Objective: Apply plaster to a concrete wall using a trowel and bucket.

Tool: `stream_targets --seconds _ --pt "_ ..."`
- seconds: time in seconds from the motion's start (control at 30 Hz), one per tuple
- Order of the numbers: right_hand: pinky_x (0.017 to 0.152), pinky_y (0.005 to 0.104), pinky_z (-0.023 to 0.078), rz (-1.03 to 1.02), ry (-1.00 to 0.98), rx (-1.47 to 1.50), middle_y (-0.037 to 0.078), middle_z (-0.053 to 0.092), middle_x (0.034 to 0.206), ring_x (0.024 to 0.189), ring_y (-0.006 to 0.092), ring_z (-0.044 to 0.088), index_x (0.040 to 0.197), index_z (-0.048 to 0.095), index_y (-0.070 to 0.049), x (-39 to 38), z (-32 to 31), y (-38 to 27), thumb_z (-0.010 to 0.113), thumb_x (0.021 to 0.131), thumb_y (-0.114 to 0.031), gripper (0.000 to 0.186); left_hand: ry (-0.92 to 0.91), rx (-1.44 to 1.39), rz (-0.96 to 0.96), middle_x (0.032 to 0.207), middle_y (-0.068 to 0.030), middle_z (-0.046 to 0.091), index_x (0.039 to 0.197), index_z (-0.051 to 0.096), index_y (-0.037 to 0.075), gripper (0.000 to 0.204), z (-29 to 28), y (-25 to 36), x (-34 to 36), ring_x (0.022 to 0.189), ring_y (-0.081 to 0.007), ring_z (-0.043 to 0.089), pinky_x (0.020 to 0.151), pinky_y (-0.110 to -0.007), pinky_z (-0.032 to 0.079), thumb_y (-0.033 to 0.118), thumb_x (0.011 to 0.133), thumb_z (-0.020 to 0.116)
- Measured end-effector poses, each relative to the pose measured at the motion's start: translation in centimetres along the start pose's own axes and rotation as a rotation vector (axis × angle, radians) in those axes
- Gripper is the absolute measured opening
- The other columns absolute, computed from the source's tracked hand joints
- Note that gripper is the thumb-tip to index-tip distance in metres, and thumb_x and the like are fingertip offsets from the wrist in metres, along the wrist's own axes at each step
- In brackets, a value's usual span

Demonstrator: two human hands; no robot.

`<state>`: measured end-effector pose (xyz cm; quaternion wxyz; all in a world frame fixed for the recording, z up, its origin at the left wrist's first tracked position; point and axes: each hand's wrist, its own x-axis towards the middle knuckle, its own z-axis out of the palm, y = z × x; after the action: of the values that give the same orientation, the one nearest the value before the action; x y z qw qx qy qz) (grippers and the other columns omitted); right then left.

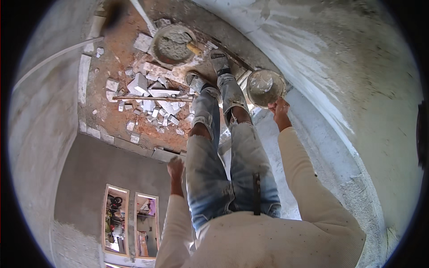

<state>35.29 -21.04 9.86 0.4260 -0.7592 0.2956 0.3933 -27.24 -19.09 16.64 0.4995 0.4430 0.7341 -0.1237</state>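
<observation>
My right hand (279, 107) is closed on the near rim of a round bucket (278, 87), which sits at the right beside my legs. Something pale and wet-looking shows inside the bucket; I cannot tell what it is. On the left, my left hand (175, 168) hangs beside my thigh with its fingers curled in. Whatever it may hold is hidden. Past my feet stands a round basin (161, 57) of grey mortar (178, 41), with a yellowish handle (194, 48) leaning at its right side.
Broken white block pieces (139, 84) litter the reddish floor (105, 73) left of my feet. A wooden stick (149, 98) lies across them. Boards lie near the basin. A plastered wall (357, 67) rises on the right; a grey wall (89, 165) with framed openings (146, 223) is at lower left.
</observation>
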Motion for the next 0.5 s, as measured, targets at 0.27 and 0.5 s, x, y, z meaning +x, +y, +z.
stream_targets --seconds 0.27,0.5 --pt "0.067 0.0395 0.056 0.017 0.098 -0.693 0.013 0.070 0.069 0.065 0.0235 0.070 0.087 0.069 -0.004 13.3 -14.8 8.9 0.055 0.094 -0.030 0.030 -0.216 0.098 -0.380 0.090 -0.0203 0.074 0.099 0.075 0.004 0.031 8.6 6.6 -4.3 0.082 -0.0372 0.071 0.080 -0.044 0.056 0.031 0.090 0.062" --pt "0.079 0.0471 0.054 -0.058 0.006 -1.489 0.022 0.073 0.088 0.083 0.0373 0.071 0.088 0.075 -0.007 14.6 -16.4 14.0 0.060 0.089 -0.031 0.028 -0.302 0.164 -0.483 0.089 -0.0204 0.074 0.101 0.075 0.003 0.035 9.4 6.2 -3.2 0.081 -0.0370 0.071 0.080 -0.045 0.055 0.034 0.090 0.062"
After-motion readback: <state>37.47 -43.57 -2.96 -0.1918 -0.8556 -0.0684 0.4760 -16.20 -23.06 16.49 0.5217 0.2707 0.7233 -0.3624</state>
